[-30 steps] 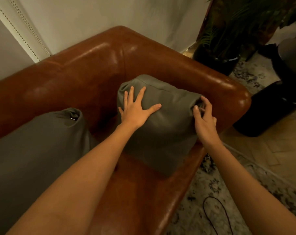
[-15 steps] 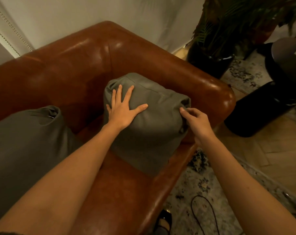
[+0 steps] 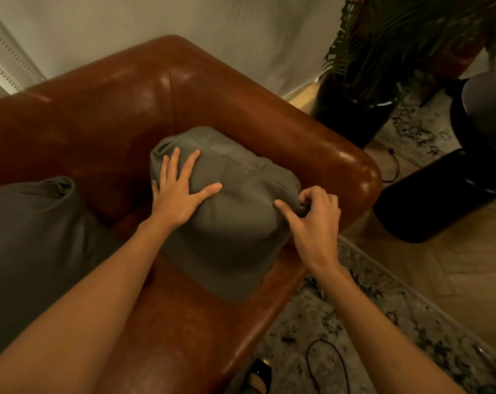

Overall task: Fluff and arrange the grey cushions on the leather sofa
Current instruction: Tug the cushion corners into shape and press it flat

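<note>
A grey cushion [image 3: 235, 223] leans in the corner of the brown leather sofa [image 3: 121, 115], against the right armrest. My left hand [image 3: 178, 191] lies flat on the cushion's upper left face with fingers spread. At the cushion's upper right corner my right hand [image 3: 315, 217] pinches the fabric between thumb and curled fingers. A second grey cushion [image 3: 33, 237] rests against the backrest at the left, untouched.
A potted plant in a black pot [image 3: 355, 118] stands behind the armrest. A dark round object [image 3: 429, 200] sits on the wooden floor at right. A patterned rug [image 3: 355, 322] with a black cable [image 3: 326, 362] lies beside the sofa.
My right hand has gone from fingers laid on the cushion's right corner to pinching that corner. The left hand stays flat on the cushion, and the view has shifted slightly.
</note>
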Demonstrator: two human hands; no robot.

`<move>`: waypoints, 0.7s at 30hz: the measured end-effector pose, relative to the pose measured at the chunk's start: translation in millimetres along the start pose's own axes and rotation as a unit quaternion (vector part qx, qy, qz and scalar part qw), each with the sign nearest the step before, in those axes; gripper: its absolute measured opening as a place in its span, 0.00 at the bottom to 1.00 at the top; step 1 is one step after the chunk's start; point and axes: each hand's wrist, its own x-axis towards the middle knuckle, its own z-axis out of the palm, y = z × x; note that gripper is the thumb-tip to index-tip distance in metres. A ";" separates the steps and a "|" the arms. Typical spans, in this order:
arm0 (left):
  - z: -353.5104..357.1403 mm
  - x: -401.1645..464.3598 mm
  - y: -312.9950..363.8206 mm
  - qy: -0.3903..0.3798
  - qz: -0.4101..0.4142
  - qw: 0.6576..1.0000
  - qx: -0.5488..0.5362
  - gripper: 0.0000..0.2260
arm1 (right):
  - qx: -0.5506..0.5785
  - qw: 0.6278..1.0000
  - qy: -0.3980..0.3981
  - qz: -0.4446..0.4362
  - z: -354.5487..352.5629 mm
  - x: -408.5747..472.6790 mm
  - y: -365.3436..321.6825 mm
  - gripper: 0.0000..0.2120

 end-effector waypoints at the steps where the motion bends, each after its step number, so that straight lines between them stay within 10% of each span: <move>1: -3.2 0.2 2.0 -0.009 -0.002 1.000 -0.002 0.41 | 0.019 1.000 -0.011 0.009 -2.0 0.8 0.6 0.17; 6: -17.0 -1.9 34.6 -0.002 -0.036 0.997 0.073 0.37 | 0.124 0.987 -0.081 0.066 -18.5 0.9 8.5 0.16; 10: 5.5 -10.9 87.4 0.098 0.108 0.984 0.106 0.27 | 0.125 0.983 -0.124 0.056 -15.5 -7.1 17.5 0.21; 14: 34.8 -8.1 108.5 -0.036 0.213 0.970 0.108 0.24 | 0.121 0.986 -0.108 0.043 -13.4 -4.2 18.5 0.20; 21: 48.1 -7.6 98.9 -0.036 0.203 0.973 0.100 0.24 | 0.029 0.995 -0.093 -0.004 -24.9 13.8 11.7 0.14</move>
